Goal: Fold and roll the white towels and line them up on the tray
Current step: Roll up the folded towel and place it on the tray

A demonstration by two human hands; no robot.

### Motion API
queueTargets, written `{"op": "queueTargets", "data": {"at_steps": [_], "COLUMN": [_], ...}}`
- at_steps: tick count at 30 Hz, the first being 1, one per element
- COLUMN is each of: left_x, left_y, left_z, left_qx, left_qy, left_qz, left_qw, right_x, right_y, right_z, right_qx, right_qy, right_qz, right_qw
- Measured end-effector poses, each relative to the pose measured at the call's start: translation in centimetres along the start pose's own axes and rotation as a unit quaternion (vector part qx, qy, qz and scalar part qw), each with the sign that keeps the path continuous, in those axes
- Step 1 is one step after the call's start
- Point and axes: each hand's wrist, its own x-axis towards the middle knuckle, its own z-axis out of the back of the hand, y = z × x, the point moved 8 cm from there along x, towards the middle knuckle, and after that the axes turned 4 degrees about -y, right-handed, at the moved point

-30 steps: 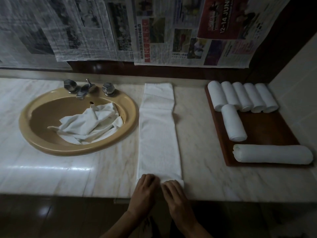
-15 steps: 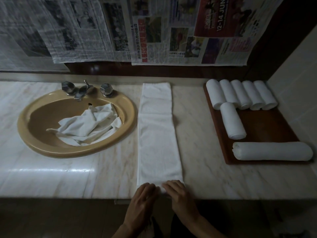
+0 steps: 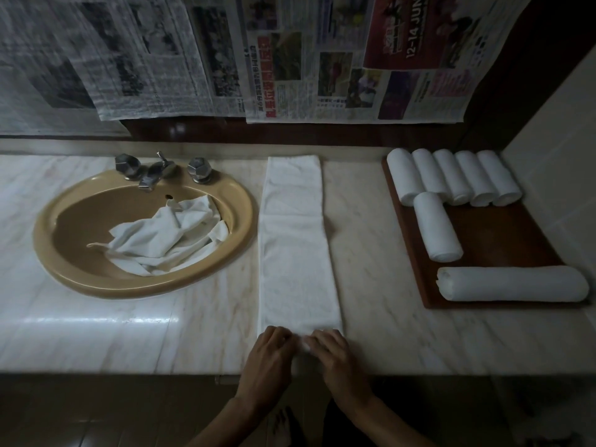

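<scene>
As both hands (image 3: 303, 353) curl, folded towel (image 3: 298, 250) rolls at near end.

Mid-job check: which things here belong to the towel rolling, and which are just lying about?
Job: folded towel strip, held at its near end by left hand and right hand; crumpled towels in sink; rolled towels; tray.
Lying about: faucet; newspapers.

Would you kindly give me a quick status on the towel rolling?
Both hands, left and right, curled on near end of folded towel, roll just started. Seven rolls on tray. Path clear.
</scene>
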Motion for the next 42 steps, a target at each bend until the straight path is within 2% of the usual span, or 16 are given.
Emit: {"op": "queueTargets", "data": {"at_steps": [4,8,14,18,22,26,30,32,37,42], "left_x": [-1.3,-2.7,-1.5,-0.3,0.6,-1.1,-2.7,-2.2,-0.3,1.4], "left_y": [-1.4,-1.0,0.6,0.4,0.1,-0.5,-0.2,0.3,1.7,1.2], "left_z": [0.5,-0.5,-2.6,-2.1,-1.2,-0.4,-0.7,-1.4,-3.7,-2.7], "left_qx": [-0.006,-0.003,0.024,0.004,0.013,-0.002,0.005,0.016,0.026,0.043], "left_qy": [-0.067,-0.116,-0.044,-0.022,-0.030,-0.083,-0.141,-0.126,-0.006,0.001], "left_qz": [-0.027,-0.052,-0.021,0.003,0.004,-0.040,-0.077,-0.072,-0.022,-0.002], "left_qw": [0.997,0.992,0.999,1.000,0.999,0.996,0.987,0.989,0.999,0.999], "right_x": [1.4,1.2,-3.1,-3.4,-0.8,0.0,-0.7,-0.6,-2.1,-1.4], "right_y": [-0.6,-0.3,1.2,0.8,-0.4,-0.4,-0.9,-0.5,1.2,0.2], "right_z": [-0.2,-0.2,0.0,-1.2,-0.5,0.0,-0.4,-0.3,-0.2,-1.4], "right_qx": [0.034,0.015,-0.119,-0.149,-0.112,-0.044,-0.030,-0.062,-0.174,-0.199], "right_qy": [0.038,0.055,-0.034,-0.018,-0.029,-0.015,-0.006,-0.006,-0.022,-0.011], "right_qz": [-0.034,-0.020,0.026,0.032,0.027,0.001,0.007,0.027,0.032,0.043], "right_qw": [0.998,0.998,0.992,0.988,0.993,0.999,1.000,0.998,0.984,0.979]}}
